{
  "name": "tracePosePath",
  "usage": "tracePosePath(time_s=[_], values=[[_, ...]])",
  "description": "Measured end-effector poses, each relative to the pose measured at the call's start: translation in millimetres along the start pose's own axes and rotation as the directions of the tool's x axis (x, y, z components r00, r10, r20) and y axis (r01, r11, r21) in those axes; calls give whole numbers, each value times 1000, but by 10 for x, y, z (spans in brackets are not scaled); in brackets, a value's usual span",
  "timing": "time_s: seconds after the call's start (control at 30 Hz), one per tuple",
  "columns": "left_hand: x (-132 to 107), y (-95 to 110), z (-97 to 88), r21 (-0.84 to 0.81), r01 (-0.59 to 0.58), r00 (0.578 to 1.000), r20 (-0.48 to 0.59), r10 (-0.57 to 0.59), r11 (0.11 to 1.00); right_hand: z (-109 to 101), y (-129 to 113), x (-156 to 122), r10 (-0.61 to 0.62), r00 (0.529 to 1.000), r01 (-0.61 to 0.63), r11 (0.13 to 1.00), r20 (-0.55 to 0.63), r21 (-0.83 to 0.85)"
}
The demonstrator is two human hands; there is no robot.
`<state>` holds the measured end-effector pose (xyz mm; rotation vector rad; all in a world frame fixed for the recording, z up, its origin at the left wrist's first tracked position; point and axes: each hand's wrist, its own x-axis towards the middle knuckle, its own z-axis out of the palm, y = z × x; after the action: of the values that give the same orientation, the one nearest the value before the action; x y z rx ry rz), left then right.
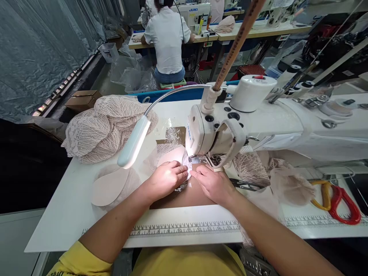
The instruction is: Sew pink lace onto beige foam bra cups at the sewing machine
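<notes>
Sewing station, one person seated, yellow top.

- Lace piece point(186, 168): small, pale, lit bright. It lies on the table point(71, 207) right under the head of the machine point(212, 134), at the foot, between the two hands.
- Left hand point(166, 178): palm down, fingers curled, tips on the left edge of the lace piece. I cannot tell whether it pinches the lace or only presses it.
- Right hand point(214, 184): laid flat with fingers stretched out and not closed on anything, forefinger tip on the right edge of the lace piece. The two hands' fingertips nearly meet.
- Brown patch point(184, 197): on the tabletop beneath both hands.
- Lamp point(133, 143): white head on a bent metal neck, hanging left of the machine, above the table.
- Lace pile point(106, 126): a heap of beige cups at the table's far left corner.
- Pad point(110, 186): plain beige cup shape, flat on the table, below the lamp and left of the left forearm.
- Snips point(244, 185): dark, just right of the right hand.
- Loose lace point(287, 184): crumpled pieces under the machine arm, right of the snips.
- Scissors point(336, 199): yellow and red handles, far right, well apart from the hands.
- Ruler point(184, 230): printed along the near table edge.
- Co-worker point(168, 38): white shirt, back turned, seated at the next bench.
- Box point(83, 97): cardboard, on the floor at the left.
</notes>
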<state>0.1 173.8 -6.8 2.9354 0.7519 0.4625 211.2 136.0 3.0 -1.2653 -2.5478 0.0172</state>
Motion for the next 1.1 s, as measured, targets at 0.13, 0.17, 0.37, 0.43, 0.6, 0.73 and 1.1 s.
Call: tracePosePath(time_s=[0.13, 0.17, 0.37, 0.43, 0.6, 0.73, 1.1], values=[[27, 24, -13, 15, 44, 999, -20, -44, 999, 25, -6, 17, 58, 998, -58, 998, 4, -15], [40, 31, -27, 15, 59, 998, -27, -59, 998, 31, -8, 23, 76, 997, -76, 997, 5, -27], [89, 55, -126, 9, 78, 996, -36, -78, 997, 25, -9, 30, 116, 993, -115, 992, 12, -59], [84, 61, -143, 12, 75, 997, -30, -74, 997, 11, -8, 21, 68, 998, -68, 997, 12, -25], [66, 67, -130, 12, 52, 998, -46, -51, 999, -8, -7, 1, 22, 1000, -22, 1000, 18, 11], [61, 35, -103, 16, 70, 996, -50, -69, 997, 7, -14, 18, 50, 998, -50, 999, 28, -10], [100, -94, -90, 14, 182, 981, -75, -181, 983, 63, -12, 41, 154, 987, -150, 984, 37, -93]])
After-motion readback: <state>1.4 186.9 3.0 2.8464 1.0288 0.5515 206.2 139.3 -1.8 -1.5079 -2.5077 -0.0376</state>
